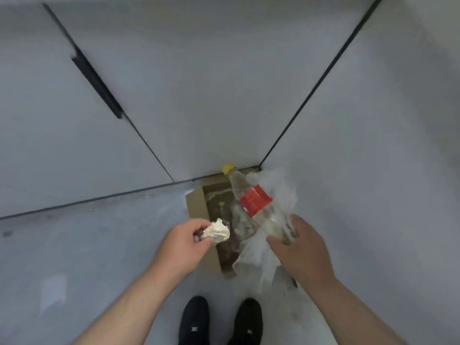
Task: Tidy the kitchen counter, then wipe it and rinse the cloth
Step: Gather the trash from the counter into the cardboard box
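While both hands hover over the box (196, 207) on the floor, the left hand (181, 241) pinches a crumpled tissue (217, 231). The right hand (296, 247) grips a bottle (256, 202) by its base, yellow cap pointing away, a clear bag (255, 258) bunched beneath it.

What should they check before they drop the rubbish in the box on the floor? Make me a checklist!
1. Pinch of left hand on crumpled tissue: ok.
2. Grip of right hand on bottle, at its bottom end: ok.
3. The yellow cap on: ok.
4. The bottle above cardboard box: ok.
5. The crumpled tissue past the box rim: cannot tell.
6. Room in the box: cannot tell, bottle and plastic bag hide it.
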{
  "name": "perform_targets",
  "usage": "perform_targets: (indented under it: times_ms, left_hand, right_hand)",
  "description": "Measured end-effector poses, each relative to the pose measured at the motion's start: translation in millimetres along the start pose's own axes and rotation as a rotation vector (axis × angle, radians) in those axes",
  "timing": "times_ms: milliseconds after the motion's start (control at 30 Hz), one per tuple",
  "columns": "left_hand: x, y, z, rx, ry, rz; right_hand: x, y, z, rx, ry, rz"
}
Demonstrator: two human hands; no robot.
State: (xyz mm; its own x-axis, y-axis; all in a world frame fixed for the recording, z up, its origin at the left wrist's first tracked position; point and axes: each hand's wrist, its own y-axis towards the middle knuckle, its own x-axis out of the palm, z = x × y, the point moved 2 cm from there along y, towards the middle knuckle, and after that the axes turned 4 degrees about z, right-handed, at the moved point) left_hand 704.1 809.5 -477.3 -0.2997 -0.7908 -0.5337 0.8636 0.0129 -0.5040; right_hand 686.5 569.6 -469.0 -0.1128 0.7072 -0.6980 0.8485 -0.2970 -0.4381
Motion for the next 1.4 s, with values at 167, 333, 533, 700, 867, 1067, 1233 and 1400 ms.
perform_targets:
  times_ms: [167,333,533,700,867,1067,1233,1400]
  left_hand:
    - [60,70,-50,0.02,0.08,-0.024]
    - [121,124,-97,0.018,0.201,-0.067]
    - [177,157,-122,0.009,0.31,-0.118]
    - [202,173,-127,0.109,0.481,-0.119]
    - [217,179,-139,0.089,0.625,-0.204]
    - [223,181,-135,0.126,0.728,-0.212]
    - [208,176,-131,0.147,0.641,-0.263]
    - [157,144,-101,0.17,0.473,-0.347]
  right_hand:
    - [71,53,63,0.041,0.026,-0.028]
    - [128,101,109,0.017,-0.052,-0.012]
    - [167,138,157,0.02,-0.171,0.02]
    - [191,150,191,0.033,-0.172,-0.034]
    - [207,153,209,0.057,-0.111,-0.107]
    - [202,144,199,-0.008,-0.137,-0.044]
    - [183,129,180,-0.086,-0.13,-0.004]
    - [154,111,143,-0.168,-0.099,-0.01]
